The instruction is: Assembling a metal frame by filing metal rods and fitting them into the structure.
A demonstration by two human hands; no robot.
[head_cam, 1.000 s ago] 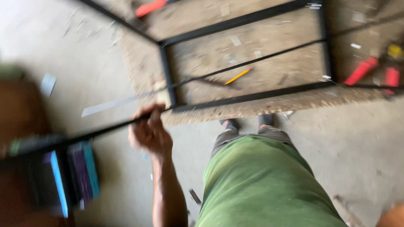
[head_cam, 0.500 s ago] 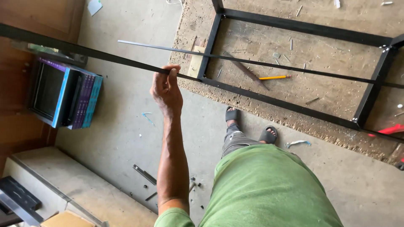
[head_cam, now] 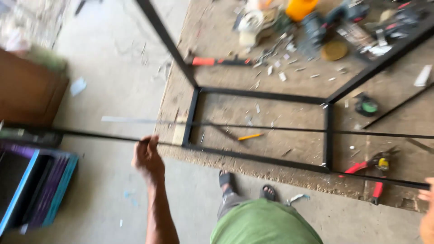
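We have swung our view since half a second ago: the black metal frame (head_cam: 264, 124) that lay at an angle then now sits squarer before us on the rough board (head_cam: 289, 149), and the tool clutter at its far end has come into sight. Our left hand (head_cam: 147, 156) has stayed on the long thin black rod (head_cam: 271, 156), its grip curled shut around it just off the frame's near left corner, so the rod runs from the blue box past the frame's near rail toward our right hand (head_cam: 427, 212). That hand shows only at the picture's edge beyond the frame's right end, and we cannot tell how its grip stands. Inside the frame lies a yellow pencil (head_cam: 249, 136); red-handled pliers (head_cam: 368, 169) rest just outside its near right corner. The blue box (head_cam: 31, 190), well left of the frame, looks dark inside, its contents unclear. A yellow container (head_cam: 300, 8) stands beyond the frame's far side, contents hidden.
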